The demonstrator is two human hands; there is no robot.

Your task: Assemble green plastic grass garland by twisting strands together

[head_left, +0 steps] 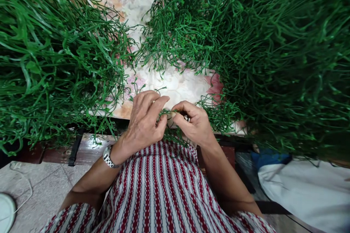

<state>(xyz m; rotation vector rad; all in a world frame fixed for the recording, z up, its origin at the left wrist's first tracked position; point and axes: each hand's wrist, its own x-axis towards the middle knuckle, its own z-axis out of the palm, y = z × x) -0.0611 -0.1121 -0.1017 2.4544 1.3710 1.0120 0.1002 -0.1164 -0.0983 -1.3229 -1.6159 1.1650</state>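
Close in front of my body, at the table's near edge, both hands come together on a thin green sprig [165,111]. My left hand [144,118], with a metal watch on its wrist, is closed round the sprig, thumb and fingers bent about it. My right hand [194,122] pinches a pale end of it between thumb and fingertips. Fingers partly hide what they hold; a few green tips stick out above my left hand and some stems hang below. More loose stems [221,116] lie just right of my right hand.
A large heap of long green stems [49,65] covers the table's left side. Another heap [246,43] spreads over the back and right. Between them shows a flowered white tablecloth [175,83]. White fabric [298,189] lies at lower right, and a round white object [6,211] at lower left.
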